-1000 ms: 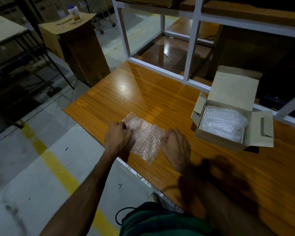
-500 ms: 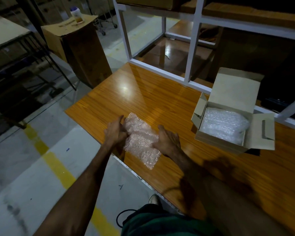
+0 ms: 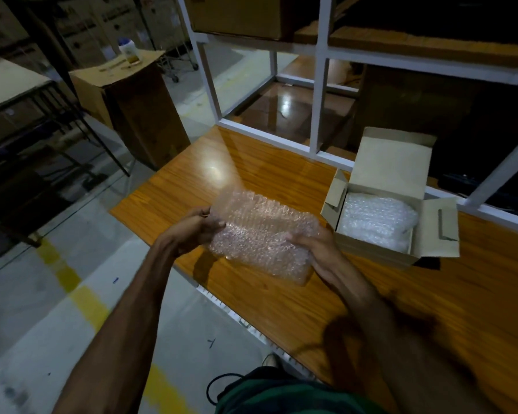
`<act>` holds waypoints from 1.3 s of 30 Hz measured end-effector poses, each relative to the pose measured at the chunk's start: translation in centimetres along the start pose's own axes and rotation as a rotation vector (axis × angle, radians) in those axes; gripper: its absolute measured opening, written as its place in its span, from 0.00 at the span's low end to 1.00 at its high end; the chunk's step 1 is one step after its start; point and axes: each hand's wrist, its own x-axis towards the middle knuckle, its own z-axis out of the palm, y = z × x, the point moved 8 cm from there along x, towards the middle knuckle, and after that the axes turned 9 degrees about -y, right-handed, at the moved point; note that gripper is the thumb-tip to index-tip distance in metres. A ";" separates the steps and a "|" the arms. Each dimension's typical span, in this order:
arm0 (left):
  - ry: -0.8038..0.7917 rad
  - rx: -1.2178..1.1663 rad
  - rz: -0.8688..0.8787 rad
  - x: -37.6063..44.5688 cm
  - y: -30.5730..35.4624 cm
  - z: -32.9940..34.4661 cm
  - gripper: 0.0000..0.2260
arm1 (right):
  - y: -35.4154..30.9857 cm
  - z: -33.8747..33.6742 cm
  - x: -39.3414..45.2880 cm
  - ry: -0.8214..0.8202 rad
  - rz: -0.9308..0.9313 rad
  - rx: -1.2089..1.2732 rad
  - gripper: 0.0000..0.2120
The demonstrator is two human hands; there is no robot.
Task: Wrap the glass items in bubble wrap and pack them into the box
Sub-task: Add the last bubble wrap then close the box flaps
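Observation:
A bubble-wrapped bundle (image 3: 262, 234) hangs in the air above the near left part of the wooden table (image 3: 281, 180). My left hand (image 3: 196, 230) grips its left end with curled fingers. My right hand (image 3: 317, 245) holds its right end from below. What is inside the wrap cannot be made out. To the right stands an open cardboard box (image 3: 392, 165), lid flap up, with another bubble-wrapped bundle (image 3: 377, 221) lying inside it.
A white metal shelf frame (image 3: 320, 94) rises along the table's far edge. A tall cardboard carton (image 3: 132, 109) with a small bottle (image 3: 127, 50) on top stands on the floor to the left. A yellow floor line (image 3: 81, 297) runs below the table's left edge.
The bundle lay on the table under both hands; both hands have now taken hold of its ends and lifted it off the surface, closer to the box.

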 end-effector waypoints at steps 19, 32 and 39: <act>0.129 0.442 0.305 5.4 11.0 16.3 0.11 | -6.7 -12.1 -12.9 0.474 -0.135 0.141 0.12; 0.090 1.095 0.356 20.1 16.6 25.4 0.07 | -8.3 -16.6 -13.5 0.888 -0.036 -0.034 0.42; -0.031 1.130 0.461 22.4 17.0 27.3 0.09 | -5.9 -14.0 -12.5 0.602 -0.045 0.271 0.13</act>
